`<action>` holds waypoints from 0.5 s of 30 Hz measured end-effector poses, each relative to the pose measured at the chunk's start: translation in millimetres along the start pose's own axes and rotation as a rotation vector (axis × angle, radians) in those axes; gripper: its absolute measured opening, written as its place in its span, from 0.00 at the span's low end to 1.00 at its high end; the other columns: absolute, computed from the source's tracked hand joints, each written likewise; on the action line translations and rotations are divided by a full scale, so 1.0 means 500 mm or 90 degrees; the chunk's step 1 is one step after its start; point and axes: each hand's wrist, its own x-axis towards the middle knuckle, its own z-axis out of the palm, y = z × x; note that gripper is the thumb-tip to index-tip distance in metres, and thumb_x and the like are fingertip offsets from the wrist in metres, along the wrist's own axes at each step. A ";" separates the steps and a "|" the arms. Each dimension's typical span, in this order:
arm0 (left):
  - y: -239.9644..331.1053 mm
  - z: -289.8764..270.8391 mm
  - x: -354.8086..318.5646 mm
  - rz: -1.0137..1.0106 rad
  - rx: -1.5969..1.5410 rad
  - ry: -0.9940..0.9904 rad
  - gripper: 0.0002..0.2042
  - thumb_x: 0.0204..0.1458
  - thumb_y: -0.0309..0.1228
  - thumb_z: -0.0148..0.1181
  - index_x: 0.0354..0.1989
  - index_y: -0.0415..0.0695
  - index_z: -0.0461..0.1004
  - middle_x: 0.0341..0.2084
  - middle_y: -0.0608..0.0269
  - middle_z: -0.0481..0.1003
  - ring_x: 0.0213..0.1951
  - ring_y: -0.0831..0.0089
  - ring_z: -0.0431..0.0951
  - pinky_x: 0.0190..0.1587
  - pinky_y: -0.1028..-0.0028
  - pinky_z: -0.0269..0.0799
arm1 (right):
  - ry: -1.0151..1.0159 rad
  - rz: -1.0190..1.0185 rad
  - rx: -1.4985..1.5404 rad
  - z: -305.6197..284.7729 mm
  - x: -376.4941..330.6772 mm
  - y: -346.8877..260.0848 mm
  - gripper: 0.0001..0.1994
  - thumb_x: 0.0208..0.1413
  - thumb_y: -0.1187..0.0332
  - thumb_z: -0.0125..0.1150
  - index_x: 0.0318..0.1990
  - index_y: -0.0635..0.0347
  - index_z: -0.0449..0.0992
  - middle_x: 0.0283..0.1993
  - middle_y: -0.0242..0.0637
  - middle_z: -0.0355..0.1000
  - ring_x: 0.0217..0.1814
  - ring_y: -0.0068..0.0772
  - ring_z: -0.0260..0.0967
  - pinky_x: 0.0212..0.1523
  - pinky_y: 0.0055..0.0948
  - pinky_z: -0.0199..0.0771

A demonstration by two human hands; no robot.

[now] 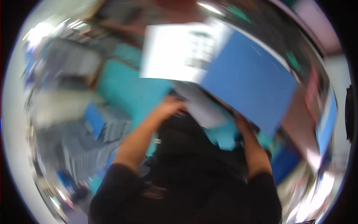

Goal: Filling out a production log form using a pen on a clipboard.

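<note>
Motion blurs the whole picture. My left hand (172, 106) is beside the near left edge of a grey flat piece (203, 106), close to my dark clothing. Its fingers are smeared, and any grip is unclear. My right hand (243, 123) is against the near edge of a large blue flat panel (250, 76), its fingers mostly hidden there. Whether it holds the panel or only touches it, I cannot tell. Left of the panel and next to it lies a white sheet (167, 50) with dark printed blocks on its right part.
A teal surface (126, 87) stretches under and left of the sheet. Stacks of grey pieces (71, 59) stand on the left, with a blue-faced grey block (104, 121) nearer me. At the right are a brown panel (300, 117) and a light-blue strip (325, 121).
</note>
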 end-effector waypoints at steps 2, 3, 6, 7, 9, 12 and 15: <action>0.011 -0.009 0.015 0.043 -0.125 -0.030 0.18 0.60 0.34 0.58 0.54 0.34 0.75 0.32 0.58 0.78 0.34 0.71 0.80 0.41 0.71 0.78 | -0.043 0.179 0.025 0.056 -0.032 0.127 0.23 0.68 0.54 0.48 0.61 0.60 0.72 0.64 0.54 0.69 0.69 0.54 0.63 0.68 0.43 0.62; 0.018 -0.013 0.018 0.028 -0.157 -0.059 0.17 0.60 0.31 0.57 0.55 0.35 0.75 0.30 0.62 0.77 0.32 0.74 0.78 0.40 0.72 0.78 | -0.047 0.231 0.023 0.072 -0.046 0.169 0.23 0.68 0.55 0.49 0.61 0.60 0.72 0.64 0.54 0.69 0.69 0.54 0.63 0.68 0.43 0.62; 0.026 -0.012 0.015 -0.009 -0.165 -0.064 0.16 0.58 0.26 0.58 0.55 0.36 0.74 0.33 0.62 0.78 0.34 0.74 0.79 0.40 0.71 0.78 | -0.049 0.292 0.023 0.099 -0.034 0.222 0.23 0.68 0.55 0.49 0.62 0.60 0.72 0.64 0.54 0.69 0.69 0.54 0.64 0.68 0.43 0.63; 0.021 -0.011 0.017 -0.011 -0.184 -0.018 0.16 0.57 0.25 0.59 0.55 0.37 0.74 0.35 0.60 0.78 0.34 0.72 0.79 0.40 0.69 0.78 | -0.054 0.294 0.019 0.105 -0.010 0.222 0.23 0.68 0.55 0.49 0.62 0.60 0.72 0.64 0.54 0.69 0.69 0.54 0.64 0.68 0.43 0.63; 0.011 -0.013 0.023 -0.014 -0.186 0.045 0.17 0.56 0.23 0.60 0.55 0.37 0.73 0.37 0.59 0.79 0.34 0.70 0.80 0.39 0.67 0.79 | -0.061 0.293 0.013 0.116 0.036 0.224 0.23 0.68 0.55 0.49 0.62 0.60 0.72 0.64 0.54 0.69 0.69 0.54 0.64 0.68 0.43 0.63; -0.012 -0.034 0.033 -0.011 -0.112 0.167 0.15 0.57 0.28 0.60 0.52 0.38 0.73 0.41 0.55 0.80 0.41 0.61 0.82 0.42 0.62 0.80 | -0.073 0.282 -0.009 0.141 0.102 0.226 0.23 0.67 0.56 0.49 0.62 0.60 0.71 0.64 0.54 0.69 0.69 0.54 0.64 0.68 0.43 0.63; -0.031 -0.060 0.025 -0.071 -0.142 0.041 0.17 0.56 0.31 0.63 0.52 0.39 0.73 0.44 0.54 0.79 0.45 0.60 0.80 0.46 0.59 0.79 | -0.089 0.260 -0.037 0.172 0.162 0.220 0.23 0.67 0.56 0.49 0.62 0.61 0.71 0.64 0.55 0.69 0.69 0.54 0.64 0.67 0.43 0.63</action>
